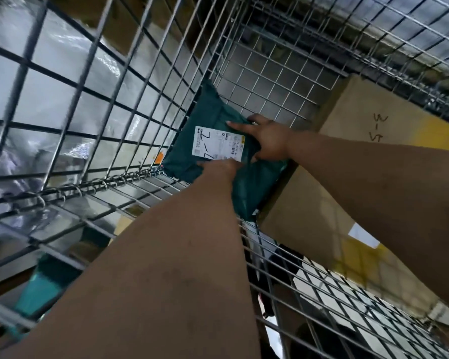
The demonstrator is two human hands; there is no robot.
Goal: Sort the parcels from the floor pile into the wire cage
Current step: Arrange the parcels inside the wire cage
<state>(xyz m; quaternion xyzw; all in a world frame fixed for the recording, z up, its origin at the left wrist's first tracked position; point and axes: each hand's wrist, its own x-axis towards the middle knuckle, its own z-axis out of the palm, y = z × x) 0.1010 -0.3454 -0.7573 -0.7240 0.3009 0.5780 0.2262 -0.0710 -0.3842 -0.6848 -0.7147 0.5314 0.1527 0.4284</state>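
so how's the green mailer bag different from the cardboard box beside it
The green mailer bag is soft, wrinkled plastic; the cardboard box is flat-sided and tan. The bag carries a white printed label; the box has marker writing on its face. The left hand and right hand touch the bag, not the box. Both sit in the wire cage.

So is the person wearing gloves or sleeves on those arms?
No. The left hand and right hand are ungloved, and both forearms are uncovered as far as the frame shows: no sleeve, watch or band.
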